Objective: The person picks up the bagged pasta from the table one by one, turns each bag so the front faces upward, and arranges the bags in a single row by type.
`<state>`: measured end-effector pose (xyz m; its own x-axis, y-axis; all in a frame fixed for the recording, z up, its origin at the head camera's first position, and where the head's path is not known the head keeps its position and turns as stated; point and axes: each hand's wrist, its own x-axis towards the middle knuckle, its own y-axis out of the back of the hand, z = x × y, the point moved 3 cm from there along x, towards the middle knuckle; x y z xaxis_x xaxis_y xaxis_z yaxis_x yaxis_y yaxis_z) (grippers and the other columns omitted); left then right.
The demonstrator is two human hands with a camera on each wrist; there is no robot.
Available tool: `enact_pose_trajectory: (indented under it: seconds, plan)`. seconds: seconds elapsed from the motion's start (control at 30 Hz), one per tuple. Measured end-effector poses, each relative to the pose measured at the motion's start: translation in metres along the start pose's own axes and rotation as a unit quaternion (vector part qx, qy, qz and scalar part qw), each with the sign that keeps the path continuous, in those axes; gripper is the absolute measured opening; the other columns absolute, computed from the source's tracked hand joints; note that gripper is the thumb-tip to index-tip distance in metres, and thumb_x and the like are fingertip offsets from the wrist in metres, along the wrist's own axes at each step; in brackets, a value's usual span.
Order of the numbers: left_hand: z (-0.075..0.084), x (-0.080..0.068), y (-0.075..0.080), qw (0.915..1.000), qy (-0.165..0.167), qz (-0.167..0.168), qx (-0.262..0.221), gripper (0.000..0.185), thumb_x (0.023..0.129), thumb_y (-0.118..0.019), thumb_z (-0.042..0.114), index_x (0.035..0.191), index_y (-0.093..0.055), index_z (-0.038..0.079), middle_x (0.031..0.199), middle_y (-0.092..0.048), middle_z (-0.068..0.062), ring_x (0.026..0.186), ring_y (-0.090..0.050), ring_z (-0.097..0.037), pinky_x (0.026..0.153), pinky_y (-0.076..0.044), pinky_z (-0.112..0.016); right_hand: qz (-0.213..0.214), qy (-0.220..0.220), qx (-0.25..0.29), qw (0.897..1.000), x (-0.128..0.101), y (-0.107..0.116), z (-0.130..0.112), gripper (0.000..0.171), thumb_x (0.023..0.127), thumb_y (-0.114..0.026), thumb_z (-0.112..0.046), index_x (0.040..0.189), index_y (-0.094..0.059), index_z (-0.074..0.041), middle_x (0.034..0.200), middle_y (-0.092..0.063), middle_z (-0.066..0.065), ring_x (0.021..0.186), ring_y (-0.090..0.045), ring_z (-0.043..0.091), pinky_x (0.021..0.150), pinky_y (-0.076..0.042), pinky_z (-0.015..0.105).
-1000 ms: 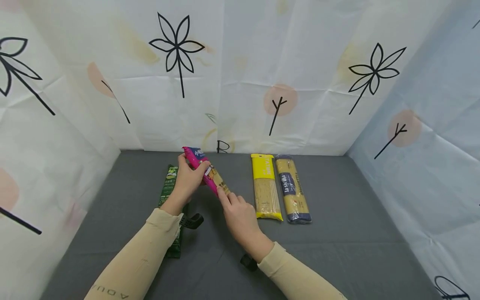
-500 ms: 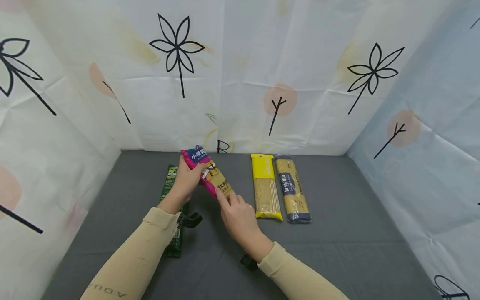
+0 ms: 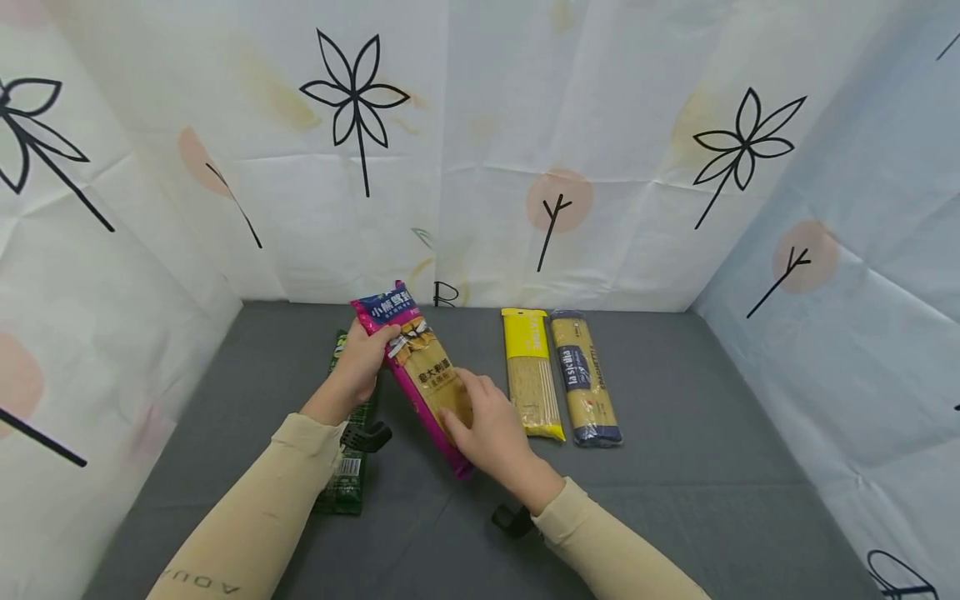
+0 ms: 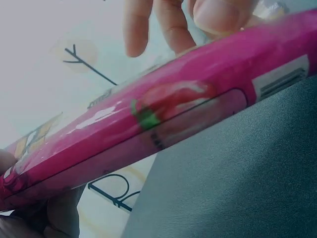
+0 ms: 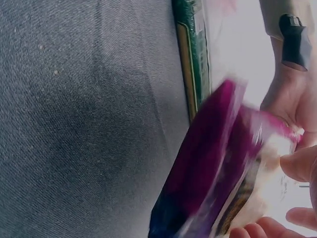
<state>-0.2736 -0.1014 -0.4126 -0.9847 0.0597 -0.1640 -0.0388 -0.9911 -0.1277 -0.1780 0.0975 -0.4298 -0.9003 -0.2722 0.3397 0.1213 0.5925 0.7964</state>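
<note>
A pink and blue packet of spaghetti is held tilted above the table, its printed front turned up in the head view. At its upper left part my left hand grips it, thumb on the front. Over the lower right part lies my right hand, thumb and fingers spread across the front. From the left wrist, the packet's pink side shows, with the right hand's fingers loosely extended above it. Part of the packet also appears in the right wrist view, blurred.
A green packet lies on the grey cloth at the left, partly hidden by the left arm. To the right, a yellow packet of pasta and a blue-labelled packet of pasta lie side by side. White patterned cloth walls the table.
The spaghetti packet has been turned so its front faces up more fully, and its lower end now shows. My left hand has shifted slightly left; the right hand has moved from the packet's end onto its front.
</note>
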Motion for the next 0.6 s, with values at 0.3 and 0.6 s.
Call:
enact_pose_trajectory:
  seconds: [0.3, 0.6]
  plan:
    - [-0.002, 0.002, -0.001, 0.9997, 0.019, -0.013, -0.013, 0.055, 0.103, -0.046, 0.030, 0.151, -0.022, 0.016, 0.133, -0.048, -0.016, 0.107, -0.058, -0.025, 0.091, -0.048, -0.043, -0.076, -0.106, 0.151, 0.980, -0.002, -0.006, 0.015, 0.051, 0.097, -0.058, -0.041, 0.137, -0.049, -0.012, 0.116, -0.059, 0.002, 0.094, -0.059, 0.013, 0.077, -0.052, 0.032]
    - [-0.007, 0.002, -0.007, 0.9995, 0.028, -0.017, 0.002, 0.050, 0.104, -0.044, 0.034, 0.144, -0.025, 0.011, 0.130, -0.050, -0.016, 0.103, -0.060, -0.023, 0.088, -0.049, -0.041, -0.121, -0.150, 0.290, 0.938, -0.008, -0.020, 0.022, 0.052, 0.100, -0.054, -0.035, 0.139, -0.039, -0.004, 0.113, -0.055, 0.010, 0.098, -0.062, 0.021, 0.078, -0.053, 0.038]
